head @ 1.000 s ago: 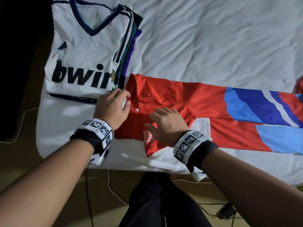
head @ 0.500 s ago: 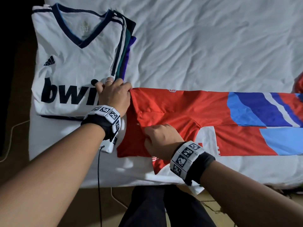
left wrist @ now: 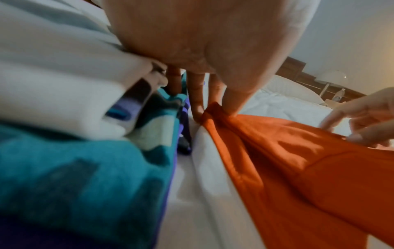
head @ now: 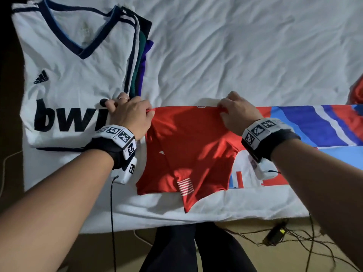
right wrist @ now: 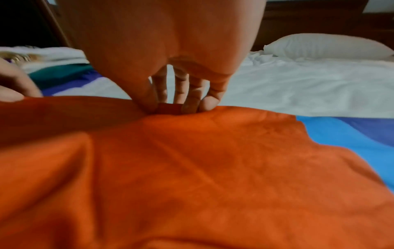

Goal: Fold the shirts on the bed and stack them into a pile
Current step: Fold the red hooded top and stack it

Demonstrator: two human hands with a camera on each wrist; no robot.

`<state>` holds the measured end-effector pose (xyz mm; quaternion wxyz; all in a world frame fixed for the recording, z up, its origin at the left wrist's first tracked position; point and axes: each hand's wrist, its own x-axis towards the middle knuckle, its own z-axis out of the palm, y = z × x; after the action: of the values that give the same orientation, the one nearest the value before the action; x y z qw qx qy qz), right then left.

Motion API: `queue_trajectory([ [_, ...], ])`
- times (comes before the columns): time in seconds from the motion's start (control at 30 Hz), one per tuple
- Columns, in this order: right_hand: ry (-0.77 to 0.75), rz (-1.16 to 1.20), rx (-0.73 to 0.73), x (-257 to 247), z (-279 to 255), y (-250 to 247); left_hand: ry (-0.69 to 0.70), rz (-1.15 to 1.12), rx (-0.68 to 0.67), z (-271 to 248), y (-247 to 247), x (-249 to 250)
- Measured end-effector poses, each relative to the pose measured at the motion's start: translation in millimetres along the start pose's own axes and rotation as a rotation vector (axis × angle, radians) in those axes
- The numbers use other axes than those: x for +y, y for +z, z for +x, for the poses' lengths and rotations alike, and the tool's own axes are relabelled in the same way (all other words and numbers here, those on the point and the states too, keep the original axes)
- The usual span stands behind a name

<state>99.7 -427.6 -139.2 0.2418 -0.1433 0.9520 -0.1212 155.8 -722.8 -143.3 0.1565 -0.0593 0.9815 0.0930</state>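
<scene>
Since the earlier frames, the right hand [head: 238, 112] has left the middle of the red shirt [head: 192, 142] and moved to its far edge, right of centre in the head view, where its thumb and fingertips [right wrist: 210, 101] now pinch a small fold of red cloth. The left hand [head: 131, 114] stays at the shirt's left corner, left of centre, fingers curled, pinching the red edge while its knuckles touch the pile [head: 74, 75] beside it. The far edge between the two hands now runs straight and taut, where before it was slack and the collar end lay crumpled.

Two hands are in view, each with a marker-covered wristband. The red shirt lies along the near edge of the bed [head: 245, 46], its blue, white and pale blue striped part running off to the right of the frame; a sleeve with white bars hangs toward the lower centre. One pile of folded shirts sits in the upper left: a white jersey with navy trim on top, and at least three darker layers under it, black, green and purple showing at its right edge. A scrap of another red garment [head: 356, 91] peeks in at the right edge. Two pillows [right wrist: 326, 45] lie at the head of the bed in the wrist views.
</scene>
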Motion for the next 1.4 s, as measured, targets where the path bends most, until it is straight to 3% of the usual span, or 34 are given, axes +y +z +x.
queue_trajectory([
  [0.1,0.021,0.02,0.034,5,5,1,-0.044,0.008,0.075,0,0,1],
  [0.2,0.021,0.034,0.19,4,-8,6,-0.076,-0.028,0.216,-7,-3,11],
  [0.27,-0.079,0.052,0.301,-3,-30,13,0.0,-0.051,0.263,-20,-3,19],
  [0.33,-0.206,0.056,0.332,-10,-61,23,0.179,0.003,0.228,-37,3,26],
  [0.43,-0.214,0.048,0.263,-12,-110,41,0.295,0.13,0.041,-56,18,23],
  [0.57,0.036,0.045,0.093,-10,-145,56,0.236,0.164,-0.106,-61,32,12],
  [0.7,-0.04,0.219,-0.061,-9,-149,61,0.218,0.202,-0.143,-63,33,14],
  [0.87,-0.081,0.424,-0.056,14,-148,52,0.199,0.245,-0.203,-61,30,13],
  [0.97,-0.126,0.207,-0.185,20,-153,49,0.177,0.244,-0.23,-60,29,15],
  [1.0,-0.164,0.097,-0.169,15,-154,48,0.171,0.238,-0.223,-60,29,16],
  [1.13,-0.35,0.001,0.093,-35,-153,44,0.169,0.158,-0.131,-66,27,22],
  [1.2,-0.423,-0.028,0.13,-67,-152,55,0.208,0.161,-0.084,-69,27,25],
  [1.33,-0.378,-0.104,-0.128,-109,-149,73,0.213,0.18,-0.132,-73,29,21],
  [1.4,-0.357,-0.121,-0.151,-111,-144,79,0.199,0.179,-0.155,-73,30,18],
])
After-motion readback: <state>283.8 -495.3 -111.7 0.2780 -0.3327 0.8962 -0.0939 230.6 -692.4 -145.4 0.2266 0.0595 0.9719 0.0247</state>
